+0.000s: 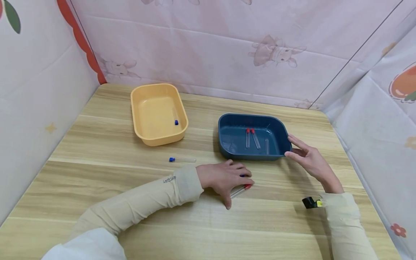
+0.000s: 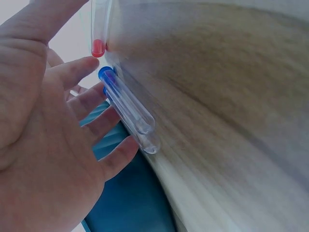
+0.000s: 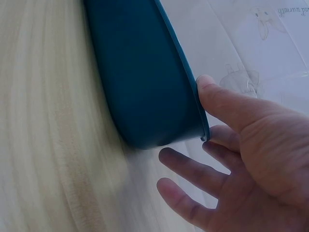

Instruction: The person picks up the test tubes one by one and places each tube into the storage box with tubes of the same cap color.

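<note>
Closing your spread, empty left hand unevenly could roll the tubes away; your unclenched right hand just touches the bin.

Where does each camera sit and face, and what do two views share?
Head: worn there, facing forward and down at pale wood-grain table; left hand, right hand, beige sleeves show.
Left wrist: worn there, facing left hand, clear blue-capped tubes.
Right wrist: worn there, facing right hand, dark-blue rectangular plastic bin.
Head, right wrist: both show right hand holding bin.
</note>
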`<state>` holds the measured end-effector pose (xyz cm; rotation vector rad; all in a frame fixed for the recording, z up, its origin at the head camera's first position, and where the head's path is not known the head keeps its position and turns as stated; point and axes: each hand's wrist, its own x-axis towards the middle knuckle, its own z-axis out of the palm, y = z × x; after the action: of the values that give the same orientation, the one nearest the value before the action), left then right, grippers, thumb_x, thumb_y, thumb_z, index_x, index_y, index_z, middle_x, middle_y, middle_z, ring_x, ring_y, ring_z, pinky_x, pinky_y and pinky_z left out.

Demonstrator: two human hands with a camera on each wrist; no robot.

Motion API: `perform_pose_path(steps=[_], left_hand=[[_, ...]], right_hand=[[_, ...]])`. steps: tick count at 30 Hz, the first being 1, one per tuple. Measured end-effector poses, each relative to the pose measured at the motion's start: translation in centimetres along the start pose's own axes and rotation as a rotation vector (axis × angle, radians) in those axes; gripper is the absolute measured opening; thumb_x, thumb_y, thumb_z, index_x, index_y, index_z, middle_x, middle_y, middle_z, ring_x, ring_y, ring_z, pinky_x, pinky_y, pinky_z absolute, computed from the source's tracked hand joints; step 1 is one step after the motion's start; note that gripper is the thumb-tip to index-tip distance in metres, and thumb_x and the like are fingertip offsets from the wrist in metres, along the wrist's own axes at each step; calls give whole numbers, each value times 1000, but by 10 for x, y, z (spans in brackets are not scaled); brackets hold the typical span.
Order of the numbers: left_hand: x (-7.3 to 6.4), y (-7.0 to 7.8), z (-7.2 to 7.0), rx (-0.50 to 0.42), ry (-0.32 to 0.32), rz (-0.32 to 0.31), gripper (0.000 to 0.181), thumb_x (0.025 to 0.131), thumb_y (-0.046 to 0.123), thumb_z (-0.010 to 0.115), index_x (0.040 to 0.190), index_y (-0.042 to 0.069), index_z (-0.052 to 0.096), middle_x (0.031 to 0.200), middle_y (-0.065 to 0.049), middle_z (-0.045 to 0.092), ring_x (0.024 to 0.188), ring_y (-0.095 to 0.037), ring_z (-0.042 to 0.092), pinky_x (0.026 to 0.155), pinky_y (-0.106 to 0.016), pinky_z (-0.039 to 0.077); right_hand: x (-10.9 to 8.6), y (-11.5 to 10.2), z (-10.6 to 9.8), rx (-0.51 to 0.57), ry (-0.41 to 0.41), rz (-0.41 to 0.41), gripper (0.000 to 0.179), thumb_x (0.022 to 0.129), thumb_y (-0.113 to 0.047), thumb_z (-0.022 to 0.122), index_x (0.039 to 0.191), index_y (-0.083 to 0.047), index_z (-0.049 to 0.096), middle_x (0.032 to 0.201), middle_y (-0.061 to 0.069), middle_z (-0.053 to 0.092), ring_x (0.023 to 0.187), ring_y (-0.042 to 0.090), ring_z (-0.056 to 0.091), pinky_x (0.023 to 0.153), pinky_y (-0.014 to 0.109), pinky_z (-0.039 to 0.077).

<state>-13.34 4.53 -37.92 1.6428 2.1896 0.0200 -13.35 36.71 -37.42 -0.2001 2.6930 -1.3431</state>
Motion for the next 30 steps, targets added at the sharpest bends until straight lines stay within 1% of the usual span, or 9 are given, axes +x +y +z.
perform_pose_path(steps=[4, 8, 13, 18, 21, 26, 28, 30], left_hand=[[0, -1, 0, -9, -19, 0, 104, 61, 67, 73, 147, 34, 25, 149, 5, 22, 135, -17, 15, 107, -43, 20], [-1, -2, -1, -13, -40, 7, 103, 61, 67, 72, 146, 36, 25, 150, 5, 19, 136, -17, 13, 108, -44, 17], [-1, -3, -1, -21, -36, 13, 100, 61, 66, 73, 145, 37, 28, 150, 6, 20, 135, -17, 14, 108, -46, 16], [-1, -3, -1, -9, -19, 20, 96, 62, 65, 74, 143, 35, 34, 149, 5, 23, 135, -17, 16, 108, -46, 17], [0, -3, -2, -17, -11, 19, 93, 62, 65, 74, 141, 34, 36, 149, 4, 24, 135, -17, 16, 108, -46, 17], [1, -3, -2, -70, -3, -10, 96, 62, 65, 73, 142, 27, 36, 147, 6, 28, 135, -15, 18, 109, -45, 16], [1, -3, -2, -93, 5, -23, 98, 62, 66, 73, 142, 24, 36, 146, 7, 30, 134, -14, 20, 109, -45, 17], [1, -4, -2, -113, 18, -30, 97, 62, 66, 73, 142, 23, 37, 145, 7, 33, 134, -13, 22, 109, -46, 18]], right_hand=[[1, 3, 0, -19, 7, -8, 62, 90, -22, 63, 145, -13, 34, 150, 3, 25, 118, 32, 49, 80, 10, 44], [1, 5, 0, -43, 9, -8, 63, 90, -25, 63, 145, -16, 34, 150, 1, 26, 118, 31, 49, 80, 10, 44], [0, 3, -1, -76, 6, -5, 64, 90, -27, 62, 145, -17, 33, 150, 2, 26, 118, 32, 49, 80, 9, 43], [0, 3, 0, -65, 6, 12, 64, 89, -27, 63, 145, -16, 34, 150, 1, 26, 119, 31, 49, 79, 8, 43], [0, 0, 0, -56, 3, 8, 64, 90, -24, 63, 145, -13, 34, 150, 3, 26, 119, 32, 48, 79, 8, 43], [-4, -17, 0, -36, -1, -6, 63, 90, -20, 63, 144, -6, 34, 150, 9, 26, 118, 36, 48, 79, 8, 43], [-6, -22, 0, -31, -4, -8, 63, 90, -20, 63, 143, -5, 34, 149, 10, 27, 117, 37, 48, 79, 9, 43], [-6, -21, 0, -30, -4, -6, 63, 90, -21, 63, 144, -6, 34, 150, 9, 26, 118, 36, 48, 79, 9, 43]])
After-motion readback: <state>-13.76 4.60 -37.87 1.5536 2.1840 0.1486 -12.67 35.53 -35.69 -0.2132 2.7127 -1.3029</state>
